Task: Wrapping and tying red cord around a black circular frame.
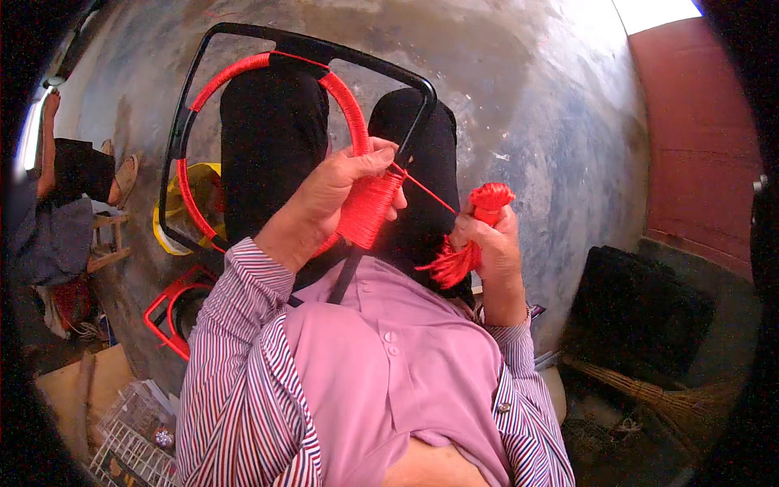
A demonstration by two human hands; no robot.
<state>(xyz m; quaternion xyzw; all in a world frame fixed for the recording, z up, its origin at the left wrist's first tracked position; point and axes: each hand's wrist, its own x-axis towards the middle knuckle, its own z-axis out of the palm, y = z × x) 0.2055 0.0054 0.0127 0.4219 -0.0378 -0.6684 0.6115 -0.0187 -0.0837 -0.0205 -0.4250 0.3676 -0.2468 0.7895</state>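
On my lap rests a black frame with rounded corners, and inside it a ring mostly wrapped in red cord, with short dark gaps. My left hand is closed around the ring's near right side, at a broad patch of closely laid red windings. From the top of that patch a taut strand of cord runs right to my right hand. This hand is closed around a bundle of red cord, whose loose ends spill out below the fingers.
A second red-wrapped frame lies on the floor at left, near a yellow bag. Another person's legs show at far left. A white wire rack sits lower left. At right are a black bulky item and a straw broom.
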